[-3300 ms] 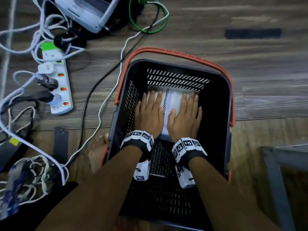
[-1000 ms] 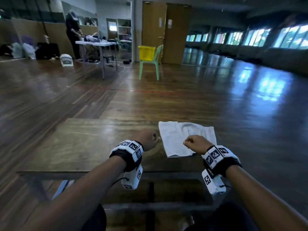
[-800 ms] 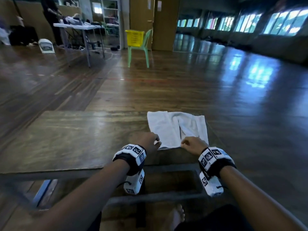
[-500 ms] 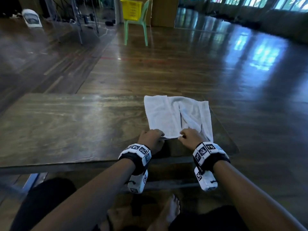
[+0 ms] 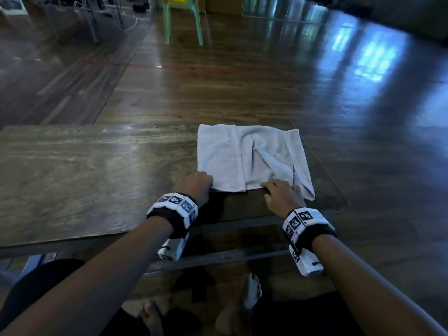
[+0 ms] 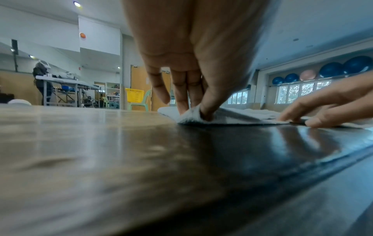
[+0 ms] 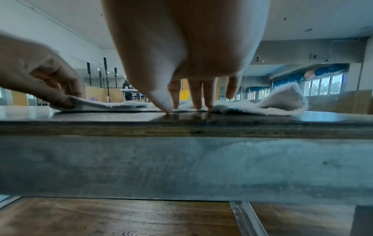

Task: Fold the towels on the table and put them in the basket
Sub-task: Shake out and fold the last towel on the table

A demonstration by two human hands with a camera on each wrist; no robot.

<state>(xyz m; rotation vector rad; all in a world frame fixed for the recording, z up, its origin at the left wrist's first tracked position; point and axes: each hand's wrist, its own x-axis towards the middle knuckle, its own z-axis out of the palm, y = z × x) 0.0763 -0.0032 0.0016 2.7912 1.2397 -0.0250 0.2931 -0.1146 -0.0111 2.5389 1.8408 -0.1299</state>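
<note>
dim hall with a glossy wooden floor; near me the dark wooden tabletop carries one rumpled white terry towel at its near right corner. her left hand pinches the towel's near left corner between thumb and fingers; the right hand lies with fingers straight and slightly spread on the near edge. folding looks barely begun, i'd say; basketing is left. no task basket shows, only a yellow plastic basket on a far green chair, contents unclear.
</note>
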